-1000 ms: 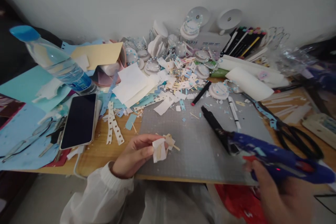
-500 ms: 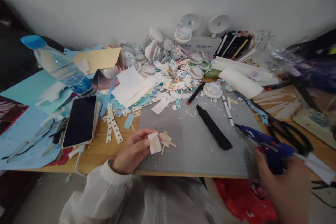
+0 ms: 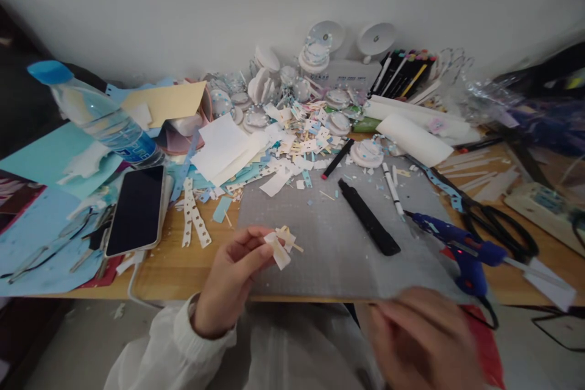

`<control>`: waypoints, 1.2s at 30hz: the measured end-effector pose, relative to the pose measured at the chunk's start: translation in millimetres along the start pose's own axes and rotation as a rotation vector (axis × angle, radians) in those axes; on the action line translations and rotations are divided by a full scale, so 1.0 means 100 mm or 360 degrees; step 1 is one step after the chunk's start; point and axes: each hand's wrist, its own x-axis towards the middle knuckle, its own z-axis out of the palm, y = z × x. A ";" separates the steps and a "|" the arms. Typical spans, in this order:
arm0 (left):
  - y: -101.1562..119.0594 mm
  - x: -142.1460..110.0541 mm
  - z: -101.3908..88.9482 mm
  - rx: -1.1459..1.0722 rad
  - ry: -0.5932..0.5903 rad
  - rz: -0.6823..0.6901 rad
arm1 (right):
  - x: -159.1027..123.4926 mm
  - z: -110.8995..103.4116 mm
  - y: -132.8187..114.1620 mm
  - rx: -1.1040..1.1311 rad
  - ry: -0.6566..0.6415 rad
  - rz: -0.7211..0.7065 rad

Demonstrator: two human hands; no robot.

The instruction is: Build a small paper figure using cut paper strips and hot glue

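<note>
My left hand (image 3: 233, 277) is closed over the front edge of the cutting mat. Its thumb and fingers pinch a small white paper piece (image 3: 280, 253) with a beige strip on it. Just behind that piece is a pale paper bit on a thin stick (image 3: 296, 248); whether the hand holds this too is unclear. My right hand (image 3: 420, 335) is at the table's front edge, smeared by motion, its fingers hard to make out. Behind it, a blue glue gun (image 3: 457, 247) rests on the right side of the mat, its red light lit.
On the grey cutting mat (image 3: 311, 280) lie a black cutter (image 3: 368, 216), a black marker (image 3: 337, 159) and a white pen (image 3: 393, 187). Scissors (image 3: 498, 228) are at right. Paper scraps (image 3: 301, 134) pile up behind. A phone (image 3: 136, 210) and water bottle (image 3: 103, 116) stand left.
My right hand has put down the glue gun at the right, let go of it and moved left toward me. My left hand still holds the paper piece, now tilted differently.
</note>
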 end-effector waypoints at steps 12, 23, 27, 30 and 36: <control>-0.09 -0.12 -0.04 0.0219 0.0053 0.0195 | 0.40 0.62 -0.44 0.0156 -0.0083 -0.0228; -0.16 -0.12 -0.37 0.1127 0.0224 0.0812 | 0.64 0.65 -0.03 0.0642 -0.0456 0.0928; -0.16 -0.07 -0.57 0.1584 -0.0021 0.1324 | 0.83 0.70 0.14 0.0766 -0.0893 0.1198; -0.17 -0.01 -0.62 0.1849 -0.0260 0.1454 | 0.87 0.80 0.17 0.0731 -0.1038 0.1230; -0.21 0.03 -0.60 0.2178 -0.0446 0.1496 | 0.84 0.92 0.15 0.0636 -0.1123 0.1274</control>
